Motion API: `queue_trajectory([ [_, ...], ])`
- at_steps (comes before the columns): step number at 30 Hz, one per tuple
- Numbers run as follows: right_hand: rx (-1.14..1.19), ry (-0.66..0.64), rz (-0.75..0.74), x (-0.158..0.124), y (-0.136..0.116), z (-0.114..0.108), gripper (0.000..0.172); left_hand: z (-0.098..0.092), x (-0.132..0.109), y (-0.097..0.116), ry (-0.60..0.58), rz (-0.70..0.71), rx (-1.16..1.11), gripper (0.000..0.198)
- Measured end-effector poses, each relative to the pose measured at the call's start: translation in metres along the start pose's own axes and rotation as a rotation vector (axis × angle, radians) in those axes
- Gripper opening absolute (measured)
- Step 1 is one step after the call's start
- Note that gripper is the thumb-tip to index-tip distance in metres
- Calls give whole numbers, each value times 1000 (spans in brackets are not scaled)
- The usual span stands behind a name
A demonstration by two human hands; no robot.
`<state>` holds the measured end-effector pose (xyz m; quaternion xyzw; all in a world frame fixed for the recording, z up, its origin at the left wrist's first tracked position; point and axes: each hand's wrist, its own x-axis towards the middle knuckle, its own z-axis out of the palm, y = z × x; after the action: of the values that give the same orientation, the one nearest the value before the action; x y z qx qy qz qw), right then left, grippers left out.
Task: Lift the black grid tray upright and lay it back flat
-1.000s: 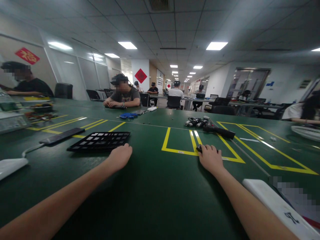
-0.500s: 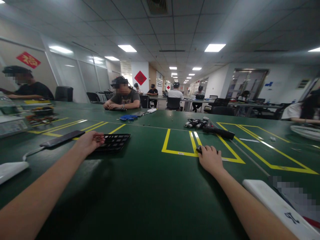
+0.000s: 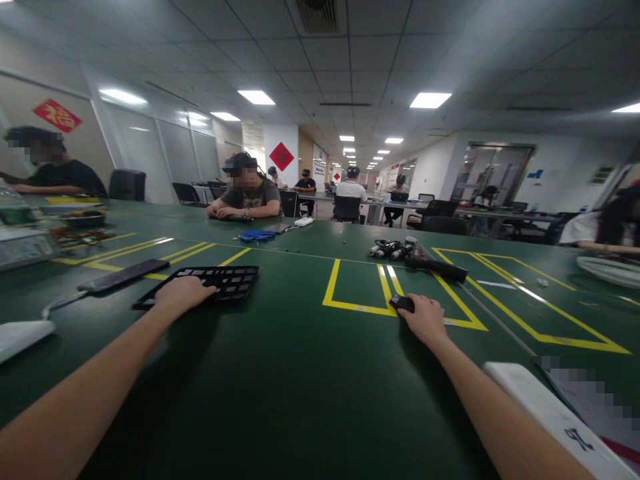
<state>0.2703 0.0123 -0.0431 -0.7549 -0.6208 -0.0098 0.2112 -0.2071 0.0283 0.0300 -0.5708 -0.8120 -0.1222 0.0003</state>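
Note:
My left hand (image 3: 183, 293) rests with curled fingers on the near edge of a black grid tray (image 3: 227, 280) lying flat on the green table (image 3: 310, 380). What its fingers hold, if anything, is hidden. My right hand (image 3: 426, 318) lies on the table at a yellow taped rectangle (image 3: 360, 288), fingers closed on a small black part (image 3: 403, 303) that sticks out to its left. Both forearms stretch forward from the bottom corners.
A black phone (image 3: 124, 275) with a white cable and charger (image 3: 23, 333) lies left of the tray. A black tool (image 3: 436, 268) and several metal connectors (image 3: 390, 249) sit beyond my right hand. A white flat object (image 3: 550, 417) lies near right. Other people sit at the far side.
My left hand moved left from the bare table onto the grid tray, then settled on its near edge. The right hand stayed put, and the small black part now shows more.

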Motion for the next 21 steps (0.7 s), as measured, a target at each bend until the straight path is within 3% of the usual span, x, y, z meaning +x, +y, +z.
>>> queue_trajectory([
  [3, 259, -32, -13, -2, -10, -1, 47, -3, -12, 17, -55, 51, 81, 49],
  [5, 477, -92, -30, -9, -24, -2, 49, 0, -24, 36, -17, 160, 38, 52],
  [8, 752, -244, -109, -29, -53, -6, 51, 12, -46, 73, 10, 340, -194, 47],
  [12, 1024, -395, -287, -55, -83, -7, 47, 36, -83, 112, -129, 617, -518, 33],
  [15, 1150, -406, -429, -64, -89, 2, 45, 48, -104, 125, -222, 719, -665, 35],
  [21, 1079, -318, -528, -67, -86, 18, 47, 58, -116, 127, -258, 736, -732, 37],
])
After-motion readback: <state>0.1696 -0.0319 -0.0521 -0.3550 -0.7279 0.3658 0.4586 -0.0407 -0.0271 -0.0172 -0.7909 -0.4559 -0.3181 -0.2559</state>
